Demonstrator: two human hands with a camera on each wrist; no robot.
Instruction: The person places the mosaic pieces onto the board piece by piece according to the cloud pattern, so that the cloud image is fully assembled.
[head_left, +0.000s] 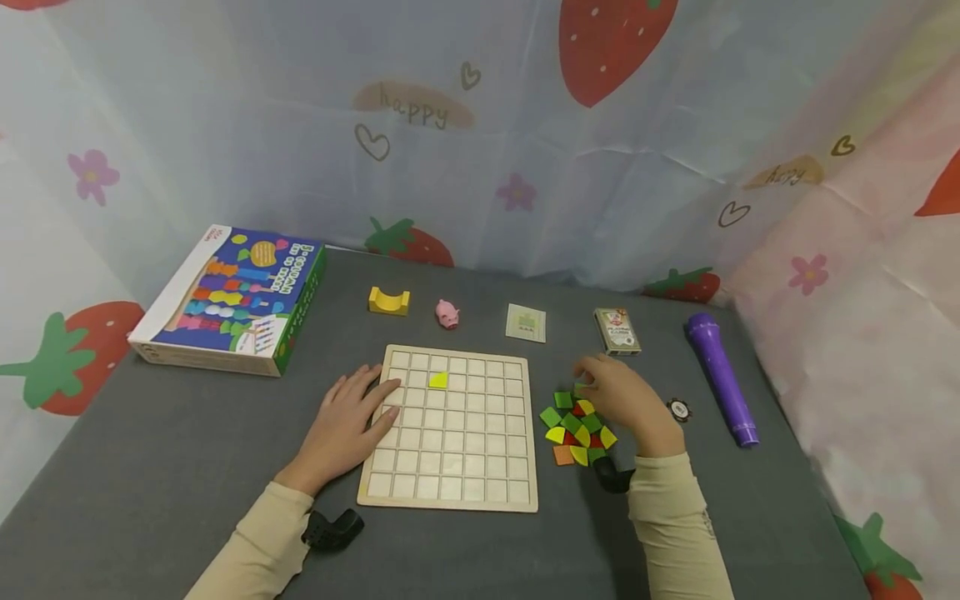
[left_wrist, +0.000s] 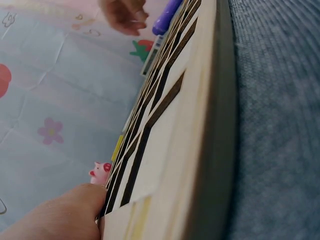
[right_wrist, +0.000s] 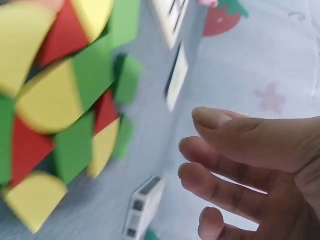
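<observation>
A pale wooden grid board lies flat in the middle, with one yellow quarter-round tile in a cell near its top. My left hand rests at the board's left edge, fingers spread and fingertips over the rim; its thumb shows in the left wrist view. Right of the board is a loose heap of tiles: green squares, yellow quarter-rounds, red triangles and an orange square. Above the heap's far side hovers my right hand, fingers loosely bent and holding nothing in the right wrist view.
Behind the board stand a yellow arched block, a pink toy pig, a pale square card and a playing-card box. A boxed toy set lies far left. At right are a round chip and a purple microphone-shaped object.
</observation>
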